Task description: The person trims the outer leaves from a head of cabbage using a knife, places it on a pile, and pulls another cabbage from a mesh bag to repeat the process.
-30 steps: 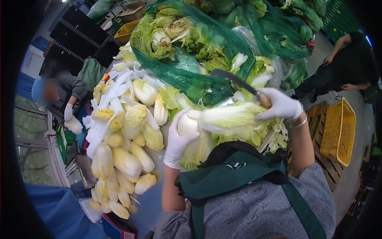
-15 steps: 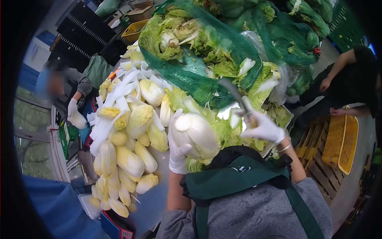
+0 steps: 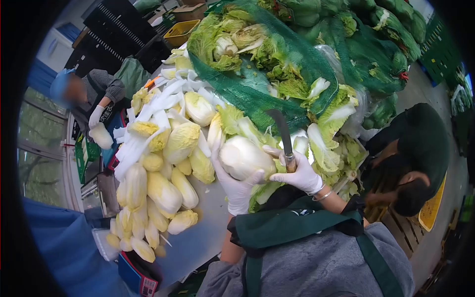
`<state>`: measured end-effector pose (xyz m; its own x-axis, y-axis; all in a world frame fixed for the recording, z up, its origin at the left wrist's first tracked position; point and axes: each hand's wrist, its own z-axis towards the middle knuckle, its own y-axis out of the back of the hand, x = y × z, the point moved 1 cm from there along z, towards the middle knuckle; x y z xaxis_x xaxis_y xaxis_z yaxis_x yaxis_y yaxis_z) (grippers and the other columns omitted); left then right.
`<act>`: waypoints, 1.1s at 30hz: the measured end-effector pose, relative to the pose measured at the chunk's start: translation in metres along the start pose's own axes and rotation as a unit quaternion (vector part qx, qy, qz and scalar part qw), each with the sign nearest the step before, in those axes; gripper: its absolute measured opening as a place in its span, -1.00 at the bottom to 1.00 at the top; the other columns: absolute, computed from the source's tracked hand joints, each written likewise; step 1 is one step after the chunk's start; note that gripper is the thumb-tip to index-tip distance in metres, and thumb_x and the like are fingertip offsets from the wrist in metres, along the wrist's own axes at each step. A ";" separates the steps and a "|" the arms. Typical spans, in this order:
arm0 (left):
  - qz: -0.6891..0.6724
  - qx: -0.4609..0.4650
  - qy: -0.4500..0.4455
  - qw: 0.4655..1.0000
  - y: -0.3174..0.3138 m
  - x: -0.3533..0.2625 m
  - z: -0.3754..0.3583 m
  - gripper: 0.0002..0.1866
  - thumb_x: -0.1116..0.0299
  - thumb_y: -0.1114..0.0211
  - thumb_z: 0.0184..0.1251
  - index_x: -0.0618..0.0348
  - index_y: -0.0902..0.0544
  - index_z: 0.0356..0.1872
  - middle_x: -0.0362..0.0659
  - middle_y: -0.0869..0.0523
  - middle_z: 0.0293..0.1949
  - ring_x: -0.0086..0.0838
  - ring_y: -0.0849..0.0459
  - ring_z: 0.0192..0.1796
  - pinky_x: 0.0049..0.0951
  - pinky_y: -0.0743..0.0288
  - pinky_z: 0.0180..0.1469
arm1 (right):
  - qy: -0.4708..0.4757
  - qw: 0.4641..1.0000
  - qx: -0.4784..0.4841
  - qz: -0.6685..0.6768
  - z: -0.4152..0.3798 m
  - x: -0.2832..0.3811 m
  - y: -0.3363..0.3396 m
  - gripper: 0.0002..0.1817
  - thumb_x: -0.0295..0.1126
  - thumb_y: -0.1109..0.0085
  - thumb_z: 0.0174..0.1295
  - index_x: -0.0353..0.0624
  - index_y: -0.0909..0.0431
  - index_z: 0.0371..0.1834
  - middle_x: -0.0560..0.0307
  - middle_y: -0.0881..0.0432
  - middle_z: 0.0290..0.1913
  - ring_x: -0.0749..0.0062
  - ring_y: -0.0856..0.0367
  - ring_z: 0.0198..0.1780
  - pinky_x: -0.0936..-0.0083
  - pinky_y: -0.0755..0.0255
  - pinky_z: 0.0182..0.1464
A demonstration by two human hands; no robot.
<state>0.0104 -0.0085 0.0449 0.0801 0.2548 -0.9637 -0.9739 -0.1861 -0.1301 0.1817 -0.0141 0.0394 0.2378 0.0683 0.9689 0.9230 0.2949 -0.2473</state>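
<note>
My gloved left hand cups a trimmed white napa cabbage from the left and below. My gloved right hand grips a curved knife by its handle, blade pointing up and away from the cabbage. Fingers of that hand also touch or lie very near the cabbage's right side. Loose green outer leaves lie just beyond and to the right. On the left, a heap of peeled yellow-white cabbages covers part of the table.
White foam strips lie on the heap. Green mesh sacking with leafy trimmings spreads across the back, with filled sacks behind. A person in a cap works at left; another in dark clothes bends at right near a yellow crate.
My right hand has come in from the right to the cabbage, and the knife now points upward. The cabbage has been turned, hiding its cut base. The person at right has bent down.
</note>
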 end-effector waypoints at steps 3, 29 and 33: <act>0.097 0.039 -0.093 0.990 0.005 0.004 -0.007 0.15 0.16 -0.68 -0.38 0.21 -0.14 0.32 -0.05 -0.33 0.16 -0.27 -0.40 0.20 -0.26 -0.38 0.26 | 0.041 0.998 0.033 -0.028 0.004 0.012 -0.002 -0.39 -0.48 -0.47 -0.05 -0.27 -0.32 0.05 -0.04 -0.30 0.35 0.40 -0.17 0.38 0.40 -0.06 0.38; -0.010 0.013 -0.049 0.999 -0.020 0.009 -0.020 0.19 0.07 -0.72 -0.45 0.22 -0.16 0.29 -0.07 -0.36 0.14 -0.33 -0.47 0.15 -0.29 -0.46 0.18 | 0.053 0.990 -0.046 -0.122 -0.002 0.038 -0.009 -0.28 -0.33 -0.61 -0.23 -0.17 -0.30 -0.03 0.21 -0.36 -0.09 0.52 -0.33 0.00 0.53 -0.23 0.14; -0.006 0.019 -0.024 1.000 -0.025 0.009 -0.023 0.16 0.10 -0.71 -0.40 0.21 -0.16 0.29 -0.06 -0.37 0.11 -0.32 -0.48 0.13 -0.28 -0.46 0.16 | 0.063 0.985 -0.044 -0.152 -0.003 0.041 -0.007 -0.20 -0.21 -0.59 -0.21 -0.26 -0.31 0.07 0.19 -0.36 -0.17 0.49 -0.34 -0.08 0.54 -0.30 0.05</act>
<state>0.0399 -0.0232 0.0344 0.0834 0.3017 -0.9497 -0.9803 -0.1464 -0.1327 0.1859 -0.0165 0.0807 -0.0238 -0.1313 0.9911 0.9789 0.1984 0.0498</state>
